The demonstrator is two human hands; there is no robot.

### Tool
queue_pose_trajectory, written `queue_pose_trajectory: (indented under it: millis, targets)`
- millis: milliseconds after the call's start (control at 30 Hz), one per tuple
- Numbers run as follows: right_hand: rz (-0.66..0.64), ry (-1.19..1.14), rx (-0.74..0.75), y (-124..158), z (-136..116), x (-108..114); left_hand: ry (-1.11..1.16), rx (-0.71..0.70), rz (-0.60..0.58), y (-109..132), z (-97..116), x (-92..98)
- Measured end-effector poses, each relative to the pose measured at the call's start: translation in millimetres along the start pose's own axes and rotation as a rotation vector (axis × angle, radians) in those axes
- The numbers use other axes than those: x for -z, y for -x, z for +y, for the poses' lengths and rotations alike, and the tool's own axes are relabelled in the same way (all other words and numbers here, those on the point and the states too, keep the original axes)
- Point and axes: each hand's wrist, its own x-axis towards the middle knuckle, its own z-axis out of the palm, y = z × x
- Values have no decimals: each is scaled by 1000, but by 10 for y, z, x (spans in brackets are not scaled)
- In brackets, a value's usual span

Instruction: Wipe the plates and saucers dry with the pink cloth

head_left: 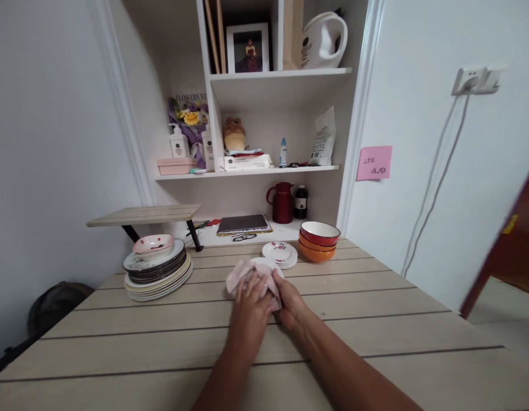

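A small white plate [271, 264] is held up a little in front of me, mostly covered by a pale pink cloth [237, 278]. My left hand [252, 305] presses the cloth against the plate's face, fingers bent over the fabric. Gripping the plate's right edge is my right hand [291, 302], with its thumb along the rim and its fingers partly hidden behind. Just beyond lies a short stack of small flower-patterned plates [280, 253]. Beside that stack, nested red and orange bowls [319, 240] stand to the right.
At the left of the wooden table [153, 337] stands a tall stack of plates [158, 277] topped by a pink-rimmed bowl [153, 245]. Behind it is a small raised shelf [144, 214]. Glasses [244, 237], a laptop [243, 223] and a red jug [282, 203] sit at the back.
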Motion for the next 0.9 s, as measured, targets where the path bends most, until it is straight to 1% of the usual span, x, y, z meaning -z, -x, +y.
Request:
queue_pose_trajectory:
  millis: [67, 100, 167, 233, 367, 433, 500, 567, 600, 667, 767, 833, 900]
  targets:
    - [-45, 22, -41, 13, -12, 0, 20, -62, -59, -6, 65, 26]
    - [-71, 31, -56, 23, -10, -2, 22, -75, -70, -6, 72, 42]
    - [-123, 55, -74, 53, 12, -17, 16, -69, -57, -6, 39, 72]
    - [-155, 79, -87, 91, 61, -49, -2, -29, -5, -15, -38, 91]
    - [-132, 44, -102, 157, 160, -132, -61, 89, 110, -38, -173, 80]
    - [-122, -6, -123, 166, 158, -155, -70, 120, 123, -31, -177, 74]
    - [-103, -51, -131, 155, 109, -150, -84, 149, 116, -4, -138, 69]
    - [-64, -70, -105, 136, 29, -123, -97, 152, 109, 32, -76, 51]
    - [-46, -72, -89, 128, -14, -105, -91, 114, 110, 48, -43, 33]
    - [-29, -57, -102, 119, -91, -71, -55, -18, 117, 66, 17, -13]
    - [-88, -19, -202, 127, -146, -42, 13, -223, 126, 56, 70, -56]
    - [-127, 0, -237, 132, -138, -43, 34, -265, 130, 37, 77, -36]
    - [-135, -8, -222, 130, -103, -59, 32, -241, 126, 18, 59, 8]
